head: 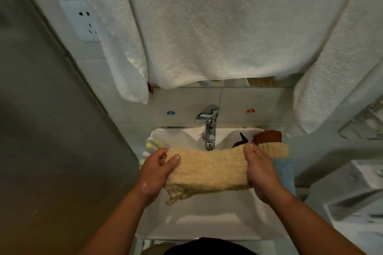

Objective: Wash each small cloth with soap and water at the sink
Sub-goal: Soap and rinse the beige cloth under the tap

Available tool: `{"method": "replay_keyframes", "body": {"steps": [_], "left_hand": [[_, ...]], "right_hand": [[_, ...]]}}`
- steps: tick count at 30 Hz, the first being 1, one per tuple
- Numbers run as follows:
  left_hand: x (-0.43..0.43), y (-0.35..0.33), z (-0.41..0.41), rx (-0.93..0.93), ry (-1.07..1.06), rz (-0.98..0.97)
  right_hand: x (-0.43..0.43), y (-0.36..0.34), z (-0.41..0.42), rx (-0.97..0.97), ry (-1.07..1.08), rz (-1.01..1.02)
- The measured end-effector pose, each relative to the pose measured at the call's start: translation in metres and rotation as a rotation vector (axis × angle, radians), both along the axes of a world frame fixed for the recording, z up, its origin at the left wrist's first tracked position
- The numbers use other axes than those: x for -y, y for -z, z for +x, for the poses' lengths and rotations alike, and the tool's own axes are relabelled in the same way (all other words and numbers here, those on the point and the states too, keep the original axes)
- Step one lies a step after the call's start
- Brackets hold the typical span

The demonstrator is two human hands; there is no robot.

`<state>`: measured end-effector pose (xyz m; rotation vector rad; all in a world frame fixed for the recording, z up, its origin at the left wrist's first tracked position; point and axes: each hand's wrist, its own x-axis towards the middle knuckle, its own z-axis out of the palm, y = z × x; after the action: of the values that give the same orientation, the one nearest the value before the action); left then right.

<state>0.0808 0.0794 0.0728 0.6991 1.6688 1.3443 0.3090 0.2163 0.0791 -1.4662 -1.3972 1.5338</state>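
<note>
A pale yellow fluffy cloth (207, 170) is stretched out above the white sink (207, 219). My left hand (157, 172) grips its left end and my right hand (262, 172) grips its right end. The cloth's lower left corner hangs loose. Just behind the cloth stands the chrome faucet (209, 128), and I see no water running from it. On the sink's right rim lie a second yellow cloth (273, 149), a brown cloth (267, 136) and a blue cloth (285, 172). A striped yellow-and-white cloth (150, 148) lies on the left rim.
Large white towels (217, 27) hang above the sink and reach down close to the faucet. A wall socket (83, 20) sits at the upper left. A dark clip-like object (241, 141) lies in the basin near the faucet. A metal rack (364, 126) is at the right.
</note>
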Motion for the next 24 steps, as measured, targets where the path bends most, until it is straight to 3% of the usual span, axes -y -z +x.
{"method": "replay_keyframes", "body": {"steps": [2, 4, 9, 11, 12, 15, 17, 20, 24], "left_hand": [[0.004, 0.002, 0.001, 0.195, 0.039, 0.036], [0.006, 0.003, 0.001, 0.142, 0.035, 0.008], [0.008, 0.017, -0.008, -0.479, -0.006, -0.141], [0.008, 0.021, -0.009, -0.589, -0.030, -0.167], [0.009, 0.020, -0.010, -0.551, -0.027, -0.168], [0.012, 0.010, -0.011, -0.191, 0.067, -0.083], [0.016, 0.007, -0.016, -0.142, 0.154, -0.058], [0.017, 0.009, -0.020, -0.419, 0.200, -0.092], [0.011, 0.020, -0.024, -0.785, 0.128, -0.018]], "right_hand": [[-0.002, 0.000, 0.005, 0.024, -0.038, -0.101], [-0.003, -0.004, 0.011, -0.039, -0.106, -0.224], [-0.002, -0.007, 0.023, -0.022, -0.239, -0.190], [-0.002, -0.001, 0.025, 0.066, -0.271, -0.080], [-0.002, 0.001, 0.025, 0.106, -0.285, -0.024], [-0.003, 0.004, 0.026, 0.220, -0.302, 0.170], [-0.006, 0.004, 0.027, 0.280, -0.345, 0.248], [-0.008, 0.005, 0.028, 0.374, -0.497, 0.293], [-0.004, 0.008, 0.020, 0.587, -0.563, 0.538]]}}
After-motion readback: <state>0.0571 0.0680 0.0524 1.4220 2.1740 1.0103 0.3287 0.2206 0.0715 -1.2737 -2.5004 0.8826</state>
